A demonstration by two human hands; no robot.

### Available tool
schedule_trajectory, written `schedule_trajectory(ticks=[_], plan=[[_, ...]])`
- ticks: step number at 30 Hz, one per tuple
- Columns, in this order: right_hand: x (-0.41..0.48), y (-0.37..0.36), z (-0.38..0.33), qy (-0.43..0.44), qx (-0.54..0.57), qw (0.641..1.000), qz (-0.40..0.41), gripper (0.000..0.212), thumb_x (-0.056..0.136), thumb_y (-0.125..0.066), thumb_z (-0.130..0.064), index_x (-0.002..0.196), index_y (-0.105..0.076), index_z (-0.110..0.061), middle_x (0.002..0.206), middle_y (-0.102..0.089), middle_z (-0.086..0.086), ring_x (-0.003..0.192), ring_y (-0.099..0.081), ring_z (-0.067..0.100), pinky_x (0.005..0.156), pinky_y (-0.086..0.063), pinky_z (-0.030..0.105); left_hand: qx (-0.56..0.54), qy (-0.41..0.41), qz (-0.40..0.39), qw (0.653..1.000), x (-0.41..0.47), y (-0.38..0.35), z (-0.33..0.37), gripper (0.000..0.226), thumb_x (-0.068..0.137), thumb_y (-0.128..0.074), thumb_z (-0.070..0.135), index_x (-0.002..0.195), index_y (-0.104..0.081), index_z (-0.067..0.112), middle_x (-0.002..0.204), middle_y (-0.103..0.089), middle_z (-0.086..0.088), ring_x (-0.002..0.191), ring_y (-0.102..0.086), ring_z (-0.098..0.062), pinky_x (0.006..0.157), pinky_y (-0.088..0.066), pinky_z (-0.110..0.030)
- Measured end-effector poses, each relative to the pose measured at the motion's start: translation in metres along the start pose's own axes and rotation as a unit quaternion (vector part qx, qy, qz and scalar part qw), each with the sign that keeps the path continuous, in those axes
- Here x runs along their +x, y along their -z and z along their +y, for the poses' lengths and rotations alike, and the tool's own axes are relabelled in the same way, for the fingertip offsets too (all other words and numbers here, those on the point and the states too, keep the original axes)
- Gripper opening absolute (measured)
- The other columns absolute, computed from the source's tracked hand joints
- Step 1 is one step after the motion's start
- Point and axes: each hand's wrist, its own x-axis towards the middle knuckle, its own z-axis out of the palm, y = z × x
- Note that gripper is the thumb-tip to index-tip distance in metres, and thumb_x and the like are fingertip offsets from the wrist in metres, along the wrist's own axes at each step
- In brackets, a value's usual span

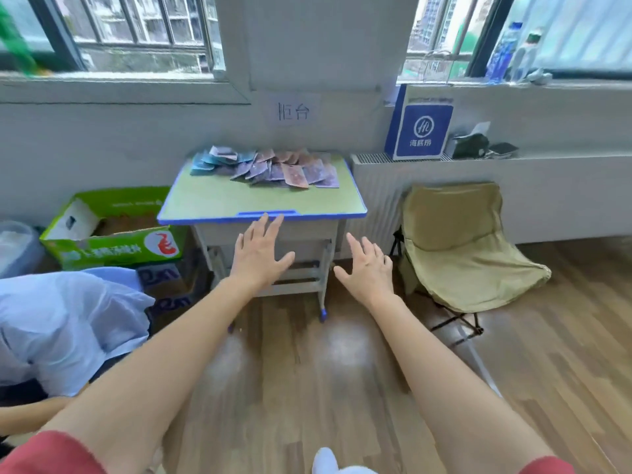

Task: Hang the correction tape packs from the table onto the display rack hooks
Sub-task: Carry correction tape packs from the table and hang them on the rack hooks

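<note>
A pile of several correction tape packs (270, 167), pink, purple and blue, lies along the far side of a small desk (212, 200) with a green top and blue rim. My left hand (260, 251) is stretched out in front of the desk's near edge, fingers straight and spread, holding nothing. My right hand (369, 265) hovers lower and to the right, also flat and empty. Both hands are short of the packs. No display rack is in view.
A green cardboard box (113, 230) sits on the floor left of the desk. A beige folding chair (458, 248) stands on the right by a white radiator cover (513, 186). A blue bag (420, 124) rests on it. A person in a light blue shirt (58, 323) is at the left.
</note>
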Motion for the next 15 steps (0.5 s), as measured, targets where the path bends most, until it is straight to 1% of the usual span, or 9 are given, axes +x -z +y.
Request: schedule_trajectory(ticks=[5, 9, 15], plan=[[0.098, 0.010, -0.007, 0.035, 0.017, 0.999, 0.009, 0.070, 0.096, -0.047, -0.044, 0.153, -0.013, -0.023, 0.158, -0.019, 0.007, 0.146, -0.016, 0.025, 0.116, -0.017, 0.043, -0.017, 0.034, 0.019, 0.999, 0.080, -0.002, -0.007, 0.072, 0.095, -0.051, 0.041, 0.152, -0.012, 0.025, 0.160, -0.007, -0.006, 0.147, -0.008, -0.025, 0.118, -0.008, -0.040], [0.155, 0.008, -0.017, 0.049, 0.039, 0.998, -0.002, 0.068, 0.097, -0.047, -0.043, 0.152, -0.015, -0.022, 0.157, -0.020, 0.009, 0.145, -0.017, 0.025, 0.114, -0.016, 0.041, -0.039, 0.066, 0.020, 0.997, 0.130, -0.008, -0.026, 0.072, 0.095, -0.052, 0.041, 0.153, -0.012, 0.025, 0.161, -0.007, -0.005, 0.147, -0.007, -0.024, 0.119, -0.009, -0.041], [0.253, -0.010, -0.033, 0.035, 0.074, 0.996, -0.024, 0.070, 0.096, -0.049, -0.042, 0.153, -0.015, -0.023, 0.157, -0.022, 0.006, 0.144, -0.018, 0.023, 0.114, -0.017, 0.042, -0.038, 0.083, 0.026, 0.995, 0.221, -0.017, -0.068, 0.073, 0.093, -0.054, 0.040, 0.152, -0.014, 0.024, 0.160, -0.009, -0.006, 0.147, -0.010, -0.024, 0.118, -0.011, -0.040]])
